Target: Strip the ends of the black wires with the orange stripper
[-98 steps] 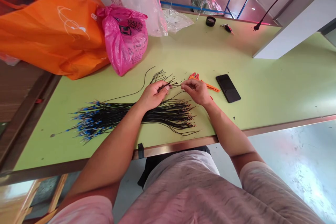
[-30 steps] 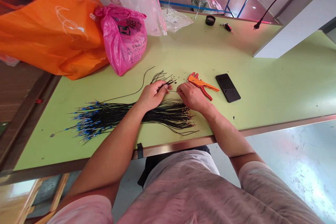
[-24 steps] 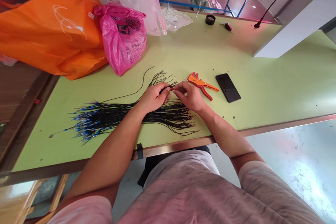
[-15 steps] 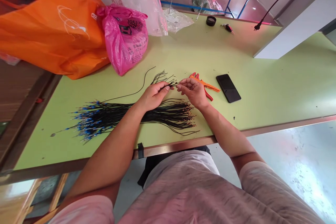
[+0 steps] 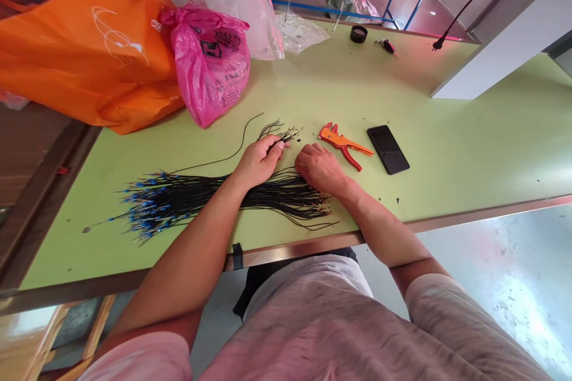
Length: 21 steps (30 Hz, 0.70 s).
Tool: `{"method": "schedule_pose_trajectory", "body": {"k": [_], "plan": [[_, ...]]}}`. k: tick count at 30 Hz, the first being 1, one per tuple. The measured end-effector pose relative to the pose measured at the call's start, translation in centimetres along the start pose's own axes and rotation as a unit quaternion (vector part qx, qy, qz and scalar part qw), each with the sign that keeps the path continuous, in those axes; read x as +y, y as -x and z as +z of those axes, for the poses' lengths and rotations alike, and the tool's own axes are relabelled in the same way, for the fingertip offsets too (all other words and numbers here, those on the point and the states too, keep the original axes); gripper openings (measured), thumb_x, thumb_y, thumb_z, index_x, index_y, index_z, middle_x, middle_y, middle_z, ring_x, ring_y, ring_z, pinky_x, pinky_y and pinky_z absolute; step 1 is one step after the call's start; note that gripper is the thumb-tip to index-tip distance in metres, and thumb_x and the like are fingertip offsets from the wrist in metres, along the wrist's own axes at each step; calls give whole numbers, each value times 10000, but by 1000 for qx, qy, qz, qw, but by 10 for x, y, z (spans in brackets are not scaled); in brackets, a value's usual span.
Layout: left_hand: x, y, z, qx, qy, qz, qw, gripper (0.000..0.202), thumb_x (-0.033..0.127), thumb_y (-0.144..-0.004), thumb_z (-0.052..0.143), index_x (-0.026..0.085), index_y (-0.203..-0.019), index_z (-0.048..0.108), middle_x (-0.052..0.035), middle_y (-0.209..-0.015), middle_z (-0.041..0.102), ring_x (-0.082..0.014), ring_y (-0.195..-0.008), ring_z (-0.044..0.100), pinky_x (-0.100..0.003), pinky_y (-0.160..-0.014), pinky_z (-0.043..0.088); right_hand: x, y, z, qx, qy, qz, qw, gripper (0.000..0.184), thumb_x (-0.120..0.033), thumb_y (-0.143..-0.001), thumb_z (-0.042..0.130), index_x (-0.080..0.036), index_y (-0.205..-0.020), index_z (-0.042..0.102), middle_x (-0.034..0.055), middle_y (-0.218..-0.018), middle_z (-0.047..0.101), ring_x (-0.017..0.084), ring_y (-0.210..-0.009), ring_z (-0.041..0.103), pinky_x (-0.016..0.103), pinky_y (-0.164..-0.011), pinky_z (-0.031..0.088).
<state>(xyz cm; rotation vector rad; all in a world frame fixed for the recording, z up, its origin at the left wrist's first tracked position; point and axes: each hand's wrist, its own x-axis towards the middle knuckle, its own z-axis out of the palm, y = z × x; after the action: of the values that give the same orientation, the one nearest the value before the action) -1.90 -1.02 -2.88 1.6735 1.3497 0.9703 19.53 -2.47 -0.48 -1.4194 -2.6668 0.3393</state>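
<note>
Indoors, black wires (image 5: 201, 194) on green table (image 5: 447, 149)

A black phone (image 5: 388, 149) lies flat on the green table (image 5: 447, 131), with orange wire strippers (image 5: 342, 143) just beside it at nine o'clock. Toward ten o'clock sit a pink bag (image 5: 210, 62) and an orange bag (image 5: 89, 47), touching. At twelve, well apart, is a small black roll (image 5: 358, 34).
</note>
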Motion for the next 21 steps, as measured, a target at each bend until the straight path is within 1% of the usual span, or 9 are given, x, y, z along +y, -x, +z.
{"method": "schedule_pose_trajectory", "body": {"k": [2, 4, 8, 10, 12, 14, 16, 18, 21], "plan": [[0, 1, 1, -3, -16, 13, 1000, 407, 579, -1015, 604, 208, -1059, 766, -62, -876, 753, -243, -807, 678, -349, -762, 552, -1, -3, 2, 10, 12, 2, 1000, 278, -249, -1154, 518, -151, -1126, 777, 151, -1176, 765, 271, -1084, 629, 378, -919, 464], [0, 2, 2, -25, -18, 19, 999, 386, 580, -1006, 617, 221, -1041, 757, -73, -912, 778, -258, -835, 711, -368, -788, 573, 0, -4, 3, 45, -14, 7, 999, 294, -270, -1172, 496, -147, -1139, 761, 139, -1147, 780, 251, -1039, 636, 362, -924, 454], [-1, 3, 2, -78, 2, 18, 997, 369, 589, -997, 655, 238, -1023, 767, -66, -852, 749, -257, -759, 697, -389, -756, 592, 7, -4, 5, 137, -98, 26, 985, 290, -398, -1162, 573, -185, -1100, 761, 101, -1070, 785, 221, -985, 656, 335, -950, 464], [0, 2, 0, -59, -16, 33, 998, 361, 570, -1000, 657, 230, -1028, 776, -76, -884, 755, -270, -821, 703, -404, -811, 605, 11, -3, 5, 171, -129, 46, 976, 260, -426, -1124, 648, -190, -1135, 757, 100, -1090, 783, 225, -1005, 670, 337, -959, 483], [0, 1, -1, -21, -39, 35, 998, 355, 541, -1012, 643, 214, -1051, 775, -84, -939, 769, -281, -896, 711, -408, -868, 605, 16, -1, 3, 203, -156, 67, 964, 237, -415, -1095, 689, -193, -1149, 749, 99, -1116, 784, 229, -1013, 679, 348, -959, 502], [1, 0, -2, 6, -41, 21, 999, 353, 522, -1031, 617, 201, -1067, 762, -80, -935, 762, -281, -931, 716, -392, -869, 600, 22, 1, 2, 222, -184, 79, 954, 211, -396, -1095, 666, -203, -1070, 748, 84, -1065, 785, 222, -960, 679, 356, -925, 515], [0, -1, -2, 19, -25, 10, 999, 350, 518, -1043, 606, 199, -1068, 748, -71, -900, 744, -283, -960, 720, -371, -843, 592, 27, 3, 0, 202, -219, 65, 952, 254, -386, -1112, 609, -212, -990, 750, 63, -980, 779, 206, -884, 673, 349, -862, 522], [0, -1, -2, 27, -9, 4, 1000, 355, 533, -1043, 614, 200, -1065, 737, -68, -874, 730, -289, -982, 716, -359, -813, 581, 30, 5, -1, 141, -241, 30, 960, 245, -363, -1108, 604, -212, -1010, 771, 53, -966, 786, 195, -861, 682, 335, -831, 526], [1, -1, -2, 32, -6, 4, 999, 365, 560, -1030, 641, 205, -1053, 726, -60, -848, 706, -283, -955, 695, -350, -771, 555, 24, 5, -3, 51, -183, -14, 982, 167, -335, -1047, 727, -201, -1106, 807, 80, -1086, 806, 220, -993, 711, 342, -900, 531]]}}
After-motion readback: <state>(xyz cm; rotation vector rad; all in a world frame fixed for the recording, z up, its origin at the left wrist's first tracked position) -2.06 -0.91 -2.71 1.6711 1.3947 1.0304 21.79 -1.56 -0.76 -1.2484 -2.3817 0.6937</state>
